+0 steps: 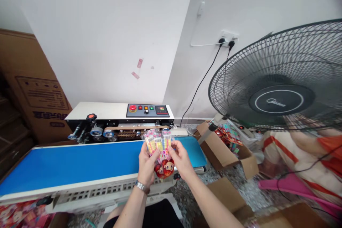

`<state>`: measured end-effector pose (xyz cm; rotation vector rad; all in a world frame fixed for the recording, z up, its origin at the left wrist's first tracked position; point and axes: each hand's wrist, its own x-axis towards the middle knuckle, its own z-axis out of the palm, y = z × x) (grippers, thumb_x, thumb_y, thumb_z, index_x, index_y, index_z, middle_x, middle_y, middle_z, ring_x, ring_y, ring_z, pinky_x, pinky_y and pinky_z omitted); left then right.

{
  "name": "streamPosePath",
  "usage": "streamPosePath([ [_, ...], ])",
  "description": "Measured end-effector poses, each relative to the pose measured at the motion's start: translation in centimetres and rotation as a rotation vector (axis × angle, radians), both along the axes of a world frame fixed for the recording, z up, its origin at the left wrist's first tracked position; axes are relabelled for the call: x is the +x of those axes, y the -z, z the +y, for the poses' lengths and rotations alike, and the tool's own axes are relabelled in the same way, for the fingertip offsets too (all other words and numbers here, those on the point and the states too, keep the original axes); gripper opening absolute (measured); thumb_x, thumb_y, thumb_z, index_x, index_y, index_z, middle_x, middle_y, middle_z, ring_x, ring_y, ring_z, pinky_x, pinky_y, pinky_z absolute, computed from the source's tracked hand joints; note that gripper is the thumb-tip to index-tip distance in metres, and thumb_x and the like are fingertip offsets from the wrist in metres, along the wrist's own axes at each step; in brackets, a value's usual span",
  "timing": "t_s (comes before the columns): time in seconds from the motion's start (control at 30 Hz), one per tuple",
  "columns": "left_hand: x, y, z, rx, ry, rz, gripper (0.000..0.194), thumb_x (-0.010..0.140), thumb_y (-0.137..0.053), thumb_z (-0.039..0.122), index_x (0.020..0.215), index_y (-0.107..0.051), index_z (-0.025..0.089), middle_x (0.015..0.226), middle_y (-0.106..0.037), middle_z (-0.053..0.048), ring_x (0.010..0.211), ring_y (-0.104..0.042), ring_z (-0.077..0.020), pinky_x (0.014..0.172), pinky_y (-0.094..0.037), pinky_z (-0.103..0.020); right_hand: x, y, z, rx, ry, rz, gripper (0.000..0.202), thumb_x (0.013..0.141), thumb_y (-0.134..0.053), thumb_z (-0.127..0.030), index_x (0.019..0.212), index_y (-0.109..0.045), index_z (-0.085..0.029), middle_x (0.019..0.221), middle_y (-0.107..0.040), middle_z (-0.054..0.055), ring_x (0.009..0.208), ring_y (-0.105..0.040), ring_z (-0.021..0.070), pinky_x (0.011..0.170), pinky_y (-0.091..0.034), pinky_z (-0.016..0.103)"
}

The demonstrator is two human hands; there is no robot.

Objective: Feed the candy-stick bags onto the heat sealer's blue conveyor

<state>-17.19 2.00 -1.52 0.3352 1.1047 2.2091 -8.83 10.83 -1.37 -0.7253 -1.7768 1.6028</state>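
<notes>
My left hand (146,161) and my right hand (181,159) grip several small printed plastic packets (161,149) from either side. Fanned side by side, the packets have clear tops, yellow labels with barcodes, and red cartoon faces at the bottom. Both thumbs press on their fronts; the other fingers are mostly hidden behind. I hold them over the right part of the blue conveyor belt (101,158), close to the band sealing machine (107,111). Its control panel (148,110) shows a red stop knob and a lit display.
A large black fan (278,99) stands at the right. Below it an open cardboard box (213,149) holds colourful packets, and another person (299,146) sits beside it. More red packets (24,215) lie at the lower left. Tall cardboard cartons (34,89) stand at the left.
</notes>
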Motion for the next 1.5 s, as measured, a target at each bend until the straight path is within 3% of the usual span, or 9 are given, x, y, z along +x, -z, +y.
streamPosePath([
  [0.17, -0.6, 0.4, -0.2, -0.074, -0.132, -0.019, 0.052, 0.063, -0.071, 0.027, 0.11, -0.051, 0.018, 0.098, -0.066, -0.009, 0.082, -0.064, -0.0206, 0.075, -0.049, -0.033, 0.6, 1.7, 3.2, 0.009, 0.177, 0.007, 0.034, 0.073, -0.058, -0.048, 0.088, -0.05, -0.019, 0.071, -0.057, 0.0, 0.057, -0.054, 0.0135, 0.052, -0.044, 0.024],
  [0.43, -0.9, 0.4, -0.3, -0.106, -0.118, -0.042, 0.051, 0.062, -0.072, 0.027, 0.107, -0.051, 0.016, 0.095, -0.067, -0.009, 0.077, -0.065, -0.0203, 0.072, -0.051, -0.034, -0.4, 4.5, 9.2, 0.292, 0.392, -0.46, 0.03, 0.068, -0.06, -0.041, 0.089, -0.055, -0.02, 0.054, -0.055, -0.004, 0.052, -0.055, 0.0166, 0.051, -0.039, 0.025],
  [0.57, -0.8, 0.7, -0.1, -0.09, -0.108, -0.006, 0.054, 0.062, -0.072, 0.026, 0.111, -0.05, 0.017, 0.1, -0.066, -0.011, 0.083, -0.064, -0.0218, 0.076, -0.05, -0.036, -2.1, 3.7, 7.5, 0.383, 0.251, -0.479, 0.037, 0.069, -0.062, -0.035, 0.102, -0.056, -0.02, 0.067, -0.061, 0.0, 0.061, -0.058, 0.018, 0.061, -0.042, 0.029],
  [0.73, -0.7, 0.5, -0.3, -0.095, -0.046, 0.04, 0.057, 0.062, -0.073, 0.027, 0.112, -0.049, 0.016, 0.101, -0.065, -0.011, 0.083, -0.064, -0.0229, 0.072, -0.051, -0.035, -1.4, -0.6, 4.2, 0.271, -0.08, -0.116, 0.044, 0.08, -0.05, -0.039, 0.121, -0.047, -0.024, 0.102, -0.057, 0.006, 0.079, -0.058, 0.0159, 0.065, -0.047, 0.027],
  [0.8, -0.6, 0.3, -0.3, -0.094, -0.013, 0.068, 0.056, 0.061, -0.073, 0.025, 0.111, -0.049, 0.017, 0.099, -0.066, -0.01, 0.082, -0.064, -0.0218, 0.072, -0.051, -0.033, -0.9, -2.4, 3.3, 0.347, -0.25, -0.1, 0.044, 0.077, -0.058, -0.035, 0.119, -0.051, -0.025, 0.098, -0.056, 0.004, 0.079, -0.056, 0.015, 0.066, -0.047, 0.025],
  [0.9, -0.3, 0.2, -0.3, -0.09, -0.005, 0.093, 0.058, 0.061, -0.073, 0.022, 0.113, -0.047, 0.017, 0.098, -0.066, -0.008, 0.083, -0.063, -0.0208, 0.073, -0.05, -0.032, -0.5, -3.5, 2.6, 0.448, -0.315, -0.177, 0.036, 0.073, -0.063, -0.03, 0.108, -0.06, -0.025, 0.079, -0.055, 0.0, 0.067, -0.051, 0.0124, 0.063, -0.045, 0.025],
  [1.07, -0.2, 0.3, -0.2, -0.097, 0.007, 0.079, 0.061, 0.059, -0.074, 0.023, 0.113, -0.047, 0.018, 0.096, -0.066, -0.008, 0.081, -0.063, -0.02, 0.074, -0.049, -0.032, -0.6, -2.3, 2.4, 0.262, -0.281, -0.164, 0.026, 0.075, -0.06, -0.03, 0.098, -0.061, -0.02, 0.068, -0.054, -0.002, 0.06, -0.05, 0.0116, 0.057, -0.043, 0.023],
  [1.23, -0.2, 0.4, -0.1, -0.123, -0.04, 0.095, 0.055, 0.059, -0.074, 0.026, 0.108, -0.051, 0.017, 0.096, -0.066, -0.008, 0.078, -0.063, -0.0195, 0.07, -0.05, -0.03, 0.0, -0.8, 1.2, 0.184, -0.091, -0.055, 0.046, 0.072, -0.062, -0.033, 0.114, -0.047, -0.021, 0.079, -0.053, -0.001, 0.066, -0.053, 0.012, 0.059, -0.045, 0.023],
  [1.5, -0.1, 1.0, 0.4, -0.064, 0.007, -0.088, 0.039, 0.07, -0.065, 0.033, 0.103, -0.055, 0.016, 0.1, -0.066, -0.008, 0.085, -0.062, -0.0197, 0.077, -0.047, -0.031, 0.2, 1.9, 0.8, 0.12, -0.015, -0.102, 0.027, 0.076, -0.057, -0.043, 0.086, -0.053, -0.018, 0.07, -0.055, -0.001, 0.061, -0.052, 0.0134, 0.057, -0.044, 0.025],
])
